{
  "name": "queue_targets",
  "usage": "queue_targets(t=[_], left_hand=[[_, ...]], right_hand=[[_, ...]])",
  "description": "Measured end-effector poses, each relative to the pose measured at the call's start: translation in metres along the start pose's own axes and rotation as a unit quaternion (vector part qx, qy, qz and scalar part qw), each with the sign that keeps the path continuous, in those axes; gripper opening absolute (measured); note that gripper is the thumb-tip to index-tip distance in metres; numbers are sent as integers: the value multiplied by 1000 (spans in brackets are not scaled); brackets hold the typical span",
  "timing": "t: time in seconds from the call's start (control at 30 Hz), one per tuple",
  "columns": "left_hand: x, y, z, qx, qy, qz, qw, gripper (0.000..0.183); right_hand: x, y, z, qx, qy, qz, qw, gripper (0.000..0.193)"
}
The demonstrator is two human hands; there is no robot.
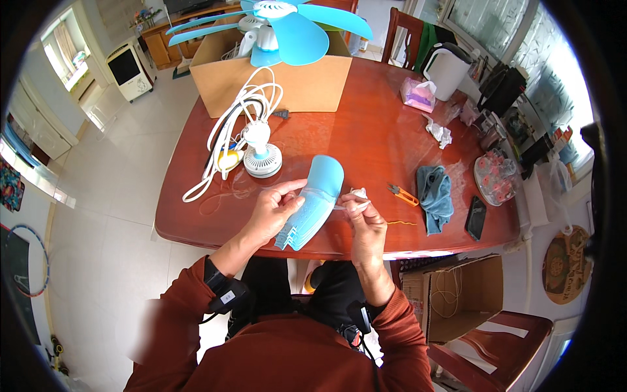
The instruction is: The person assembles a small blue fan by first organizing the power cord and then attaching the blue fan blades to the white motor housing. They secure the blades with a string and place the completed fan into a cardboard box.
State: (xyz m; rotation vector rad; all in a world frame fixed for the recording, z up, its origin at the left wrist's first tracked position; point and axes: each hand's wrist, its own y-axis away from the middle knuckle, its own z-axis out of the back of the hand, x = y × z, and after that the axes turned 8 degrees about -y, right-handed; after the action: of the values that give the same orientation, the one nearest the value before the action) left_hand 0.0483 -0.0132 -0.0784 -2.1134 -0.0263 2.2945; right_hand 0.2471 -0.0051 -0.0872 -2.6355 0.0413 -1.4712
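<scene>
A stack of light-blue fan blades [315, 201] is held at a tilt over the table's near edge, with a clear strip or wrap around its middle. My left hand [271, 212] grips the stack from its left side, thumb on top. On the other side, my right hand [366, 228] pinches a thin, whitish piece of wrap or tape [356, 199] that reaches toward the blades; its exact kind is hard to make out. Beyond the blades, a small white fan base [262, 160] stands upright beside a coiled white cable [225, 134].
Orange thread snips [403, 195], a blue cloth [435, 199] and a phone [476, 217] lie on the red wooden table [372, 117] at right. A cardboard box [281, 85] with assembled blue-bladed fans [300, 39] stands at the back. An open carton [460, 297] sits below, right.
</scene>
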Motion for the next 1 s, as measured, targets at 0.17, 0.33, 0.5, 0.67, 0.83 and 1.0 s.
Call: queue_targets(t=[0.17,0.33,0.5,0.67,0.83,1.0], left_hand=[[-33,11,11,23,-228,-242,943,46],[-59,22,20,105,-378,-335,857,51],[-58,27,23,140,-570,-413,697,52],[-39,20,19,110,-648,-361,662,47],[-19,21,5,118,-633,-323,693,21],[-5,37,-24,132,-721,-348,584,10]], right_hand=[[6,-12,17,25,-186,-180,966,18],[20,-45,38,141,-235,-299,914,20],[47,-87,29,289,-140,-286,903,16],[55,-66,-11,265,48,-83,959,14],[26,-14,-29,265,34,-99,958,16],[1,-10,-10,91,-57,-182,977,21]])
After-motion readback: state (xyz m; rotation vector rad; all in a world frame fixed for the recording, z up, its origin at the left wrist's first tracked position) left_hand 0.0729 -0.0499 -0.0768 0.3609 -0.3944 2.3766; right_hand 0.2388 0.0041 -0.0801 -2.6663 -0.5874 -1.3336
